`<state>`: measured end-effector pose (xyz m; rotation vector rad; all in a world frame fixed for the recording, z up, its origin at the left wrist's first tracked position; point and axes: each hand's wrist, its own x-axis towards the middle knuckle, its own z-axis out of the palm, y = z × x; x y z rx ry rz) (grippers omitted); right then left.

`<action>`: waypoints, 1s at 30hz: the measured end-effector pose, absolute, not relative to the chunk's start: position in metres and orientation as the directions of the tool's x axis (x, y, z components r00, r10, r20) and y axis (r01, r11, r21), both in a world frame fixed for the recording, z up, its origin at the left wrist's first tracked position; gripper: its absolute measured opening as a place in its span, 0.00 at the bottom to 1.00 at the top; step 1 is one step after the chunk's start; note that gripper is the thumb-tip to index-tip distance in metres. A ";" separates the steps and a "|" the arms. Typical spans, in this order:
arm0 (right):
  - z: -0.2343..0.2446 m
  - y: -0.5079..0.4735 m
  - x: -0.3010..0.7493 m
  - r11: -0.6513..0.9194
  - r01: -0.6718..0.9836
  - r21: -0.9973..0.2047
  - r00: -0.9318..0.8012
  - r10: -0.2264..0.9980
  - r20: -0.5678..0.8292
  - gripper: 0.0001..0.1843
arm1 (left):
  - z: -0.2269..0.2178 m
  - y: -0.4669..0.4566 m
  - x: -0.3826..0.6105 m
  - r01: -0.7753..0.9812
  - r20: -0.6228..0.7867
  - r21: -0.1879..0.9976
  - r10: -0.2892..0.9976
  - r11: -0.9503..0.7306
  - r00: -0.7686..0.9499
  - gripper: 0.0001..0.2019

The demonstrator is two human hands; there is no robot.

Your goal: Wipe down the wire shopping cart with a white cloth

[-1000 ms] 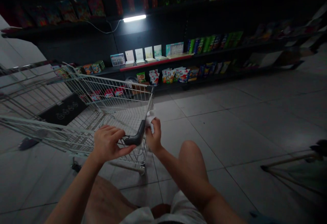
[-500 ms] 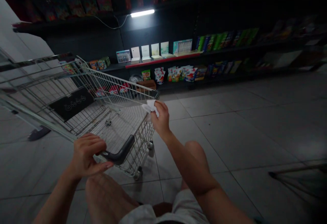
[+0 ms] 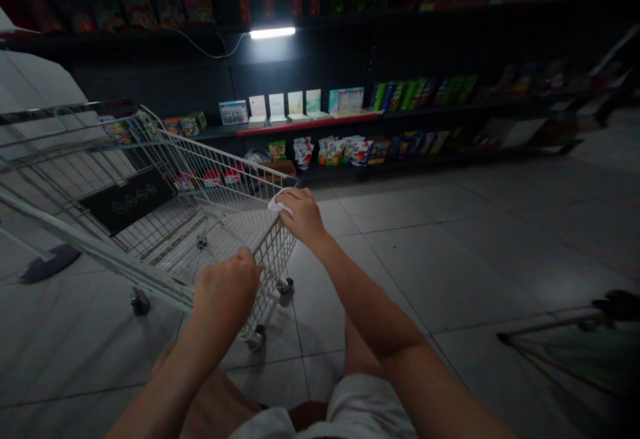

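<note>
A wire shopping cart (image 3: 220,207) stands in front of me, its basket seen from above, with a black panel (image 3: 129,200) on one side. My left hand (image 3: 227,290) is closed around the near corner of the cart's rim and hides the dark corner piece there. Farther along the same rim, my right hand (image 3: 304,217) presses a white cloth (image 3: 281,203) onto the top edge near the far corner. Its fingers are bent over the cloth, which shows only in part.
Behind the cart runs a dark store shelf (image 3: 310,119) with books, bagged snacks (image 3: 345,151) and bottles. A lit tube lamp (image 3: 273,33) hangs under the upper shelf. Tiled floor (image 3: 400,245) lies to the right, where a folding frame (image 3: 545,325) stands. A round dark base (image 3: 50,263) is at left.
My left hand has gone from loosely spread at the corner piece to closed over it. My right hand has lowered the cloth flat onto the rim. The view has shifted slightly right.
</note>
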<state>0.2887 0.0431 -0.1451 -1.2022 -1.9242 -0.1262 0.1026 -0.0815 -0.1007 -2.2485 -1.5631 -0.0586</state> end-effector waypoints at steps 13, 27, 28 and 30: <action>-0.184 0.060 0.295 0.686 0.666 -0.293 -0.112 0.481 0.870 0.12 | -0.099 -0.067 0.094 0.894 0.154 -0.283 0.904 -0.347 0.399 0.15; -0.282 0.028 0.229 0.726 0.675 -0.133 -0.121 0.286 0.951 0.07 | -0.093 -0.059 0.041 0.874 0.045 -0.361 0.930 -0.325 0.364 0.20; -0.277 0.041 0.243 0.710 0.695 -0.110 -0.130 0.274 0.953 0.06 | -0.093 -0.058 0.035 0.873 0.038 -0.366 0.932 -0.322 0.360 0.20; -0.267 0.065 0.268 0.678 0.723 -0.131 -0.099 0.290 0.952 0.07 | -0.092 -0.057 0.025 0.871 0.033 -0.376 0.935 -0.315 0.353 0.21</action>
